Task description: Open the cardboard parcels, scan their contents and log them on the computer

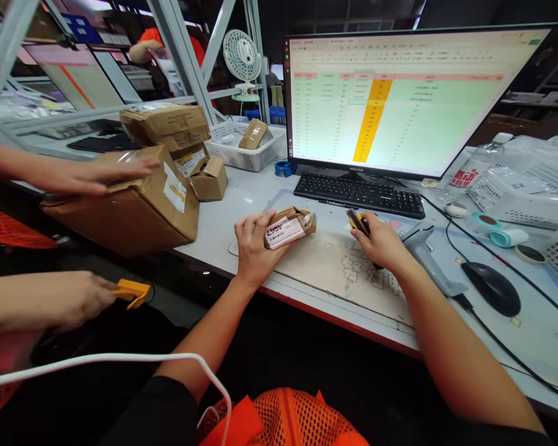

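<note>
My left hand (255, 244) is closed around a small brown cardboard parcel (302, 222) with a white printed label on its near face. The parcel is tilted a little above the desk mat, and its right end looks crumpled. In my right hand (376, 240) is a yellow and black box cutter (359, 223), pointing up and to the left. The cutter and the parcel are apart. Just right of my right wrist lies a grey barcode scanner (430, 263). Printed line drawings show on the desk mat (320, 266) between my hands.
A co-worker's hand (116, 173) is over a large cardboard box (134, 210) at left; their other hand holds a yellow tool (132, 291). A keyboard (358, 193) lies below the monitor (400, 105). A black mouse (490, 288) and cables are at right, a white basket (246, 148) behind.
</note>
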The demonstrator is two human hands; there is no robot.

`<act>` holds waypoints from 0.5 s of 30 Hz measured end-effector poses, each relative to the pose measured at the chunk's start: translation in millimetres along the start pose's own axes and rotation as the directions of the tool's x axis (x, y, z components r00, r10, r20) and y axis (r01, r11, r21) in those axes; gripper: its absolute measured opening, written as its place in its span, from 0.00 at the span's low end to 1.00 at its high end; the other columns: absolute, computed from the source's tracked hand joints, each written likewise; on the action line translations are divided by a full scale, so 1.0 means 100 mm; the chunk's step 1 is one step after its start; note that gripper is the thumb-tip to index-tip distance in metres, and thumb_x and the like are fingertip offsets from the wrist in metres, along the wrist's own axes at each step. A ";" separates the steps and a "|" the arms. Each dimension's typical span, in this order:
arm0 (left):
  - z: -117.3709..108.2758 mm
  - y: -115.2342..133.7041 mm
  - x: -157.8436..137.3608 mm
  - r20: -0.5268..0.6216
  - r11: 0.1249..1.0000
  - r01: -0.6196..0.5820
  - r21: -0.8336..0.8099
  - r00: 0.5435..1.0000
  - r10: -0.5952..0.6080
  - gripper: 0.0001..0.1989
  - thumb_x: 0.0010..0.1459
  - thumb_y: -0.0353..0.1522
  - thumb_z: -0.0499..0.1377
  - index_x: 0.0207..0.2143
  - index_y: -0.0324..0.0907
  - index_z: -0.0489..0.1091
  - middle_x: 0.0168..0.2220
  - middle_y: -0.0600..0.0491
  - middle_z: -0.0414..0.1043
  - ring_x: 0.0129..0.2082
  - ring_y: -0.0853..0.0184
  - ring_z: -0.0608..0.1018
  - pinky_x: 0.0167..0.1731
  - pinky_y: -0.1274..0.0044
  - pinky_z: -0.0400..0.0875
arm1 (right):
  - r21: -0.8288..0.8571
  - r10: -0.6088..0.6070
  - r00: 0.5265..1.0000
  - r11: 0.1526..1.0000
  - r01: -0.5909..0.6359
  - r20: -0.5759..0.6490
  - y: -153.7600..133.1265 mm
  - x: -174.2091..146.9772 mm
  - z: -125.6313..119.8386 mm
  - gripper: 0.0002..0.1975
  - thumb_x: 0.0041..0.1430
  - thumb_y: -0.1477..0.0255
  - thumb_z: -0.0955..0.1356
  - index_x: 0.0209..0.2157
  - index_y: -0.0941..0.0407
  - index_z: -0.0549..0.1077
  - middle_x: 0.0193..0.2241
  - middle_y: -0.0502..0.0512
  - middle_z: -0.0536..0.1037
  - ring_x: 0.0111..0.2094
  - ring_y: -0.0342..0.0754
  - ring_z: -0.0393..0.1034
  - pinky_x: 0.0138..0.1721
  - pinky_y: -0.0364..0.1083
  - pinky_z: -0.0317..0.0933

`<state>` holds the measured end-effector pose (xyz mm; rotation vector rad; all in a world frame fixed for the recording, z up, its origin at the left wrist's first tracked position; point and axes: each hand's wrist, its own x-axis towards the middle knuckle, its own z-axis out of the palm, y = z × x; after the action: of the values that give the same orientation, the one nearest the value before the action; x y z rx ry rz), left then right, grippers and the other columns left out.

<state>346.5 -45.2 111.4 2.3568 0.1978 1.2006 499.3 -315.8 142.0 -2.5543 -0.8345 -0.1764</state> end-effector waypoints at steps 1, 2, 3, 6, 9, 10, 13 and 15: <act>0.00 0.06 0.01 0.016 0.999 -0.039 0.011 0.999 0.039 0.37 0.55 0.44 0.76 0.64 0.47 0.70 0.56 0.43 0.71 0.60 0.47 0.71 0.67 0.57 0.64 | 0.000 -0.017 1.000 1.000 0.017 0.001 -0.05 -0.03 -0.03 0.18 0.70 0.63 0.65 0.56 0.56 0.71 0.44 0.64 0.83 0.43 0.62 0.77 0.42 0.50 0.63; 0.01 0.13 0.02 0.040 0.997 -0.079 0.011 0.996 0.078 0.37 0.56 0.43 0.75 0.65 0.47 0.70 0.56 0.43 0.70 0.60 0.48 0.71 0.65 0.59 0.66 | 0.001 -0.039 0.999 0.999 0.039 0.000 -0.12 -0.07 -0.07 0.18 0.71 0.62 0.65 0.57 0.55 0.71 0.42 0.63 0.84 0.42 0.62 0.78 0.42 0.50 0.63; 0.02 0.18 0.03 0.068 0.993 -0.120 0.004 0.991 0.119 0.37 0.58 0.43 0.75 0.67 0.48 0.69 0.56 0.43 0.69 0.58 0.50 0.73 0.63 0.61 0.69 | 0.002 -0.063 0.998 0.998 0.063 -0.007 -0.19 -0.11 -0.11 0.19 0.72 0.62 0.65 0.58 0.55 0.70 0.42 0.63 0.84 0.41 0.62 0.78 0.41 0.50 0.64; 0.10 0.32 0.04 0.128 0.975 -0.223 0.008 0.967 0.220 0.38 0.61 0.42 0.73 0.70 0.49 0.66 0.55 0.44 0.68 0.53 0.55 0.76 0.55 0.66 0.75 | -0.006 -0.133 0.989 0.991 0.133 -0.058 -0.37 -0.23 -0.20 0.22 0.73 0.63 0.63 0.63 0.54 0.69 0.43 0.61 0.84 0.41 0.61 0.79 0.41 0.50 0.64; 0.16 0.39 0.04 0.116 0.961 -0.267 0.064 0.959 0.259 0.38 0.61 0.41 0.73 0.70 0.49 0.66 0.52 0.45 0.68 0.51 0.54 0.75 0.54 0.65 0.76 | -0.070 -0.142 0.986 0.988 0.136 -0.086 -0.48 -0.32 -0.24 0.26 0.73 0.64 0.62 0.69 0.54 0.66 0.43 0.61 0.84 0.40 0.61 0.79 0.40 0.50 0.64; 0.17 0.40 0.04 0.111 0.959 -0.273 0.077 0.958 0.264 0.38 0.61 0.41 0.73 0.71 0.49 0.66 0.52 0.45 0.68 0.51 0.54 0.75 0.54 0.64 0.76 | -0.106 -0.133 0.988 0.986 0.125 -0.076 -0.50 -0.34 -0.25 0.27 0.74 0.65 0.62 0.70 0.54 0.65 0.43 0.62 0.85 0.39 0.61 0.79 0.39 0.50 0.64; 0.18 0.42 0.02 0.098 0.954 -0.287 0.089 0.956 0.278 0.38 0.61 0.41 0.73 0.71 0.48 0.66 0.52 0.44 0.67 0.51 0.54 0.74 0.54 0.63 0.76 | -0.215 -0.110 0.994 0.971 0.103 -0.017 -0.56 -0.37 -0.25 0.27 0.75 0.66 0.61 0.71 0.56 0.65 0.41 0.63 0.85 0.37 0.61 0.79 0.38 0.50 0.63; 0.18 0.43 0.01 0.096 0.954 -0.283 0.096 0.957 0.274 0.37 0.62 0.41 0.72 0.70 0.47 0.67 0.52 0.43 0.67 0.51 0.53 0.74 0.54 0.62 0.76 | -0.269 -0.103 0.995 0.958 0.102 0.011 -0.61 -0.39 -0.26 0.28 0.75 0.66 0.61 0.72 0.57 0.64 0.41 0.64 0.85 0.38 0.61 0.79 0.38 0.50 0.63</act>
<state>357.1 -88.9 123.7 2.5885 -0.1050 1.2439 432.8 -304.3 177.6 -2.7608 -1.0029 -0.3479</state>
